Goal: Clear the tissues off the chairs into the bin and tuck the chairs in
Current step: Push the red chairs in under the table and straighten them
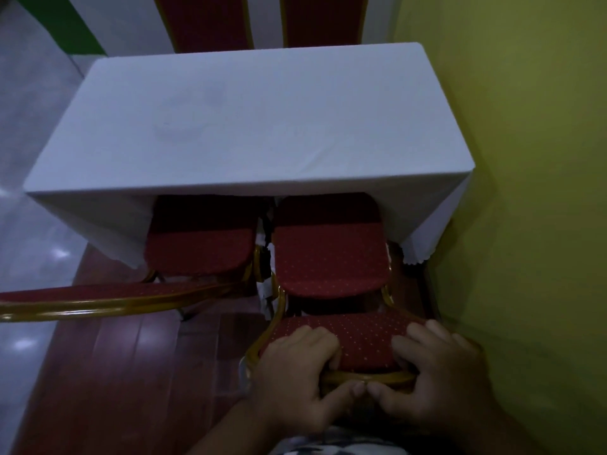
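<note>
At the near side of the table, against the yellow wall, you stand behind the near right chair. Your left hand and right hand both grip the top of its backrest, fingers curled over the red padding and thumbs nearly touching on the gold rail. The front of its seat lies under the hanging cloth; the rear of the seat and the backrest stand out from the table. I judge the step in hand to be tucking in this chair. The next move calls for a straight, level push towards the table, keeping the frame off the wall on your right and off the near left chair just beside it. That chair is also only partly under the cloth, and its backrest juts out to the left, so it may need squaring up afterwards. Count: four chairs in all, the two near ones and two far chairs of which only the backs show; one table; two hands. Both near seats look bare. White scraps show between the near chairs; whether they are tissue or cloth trim cannot be told. No bin is in view.
</note>
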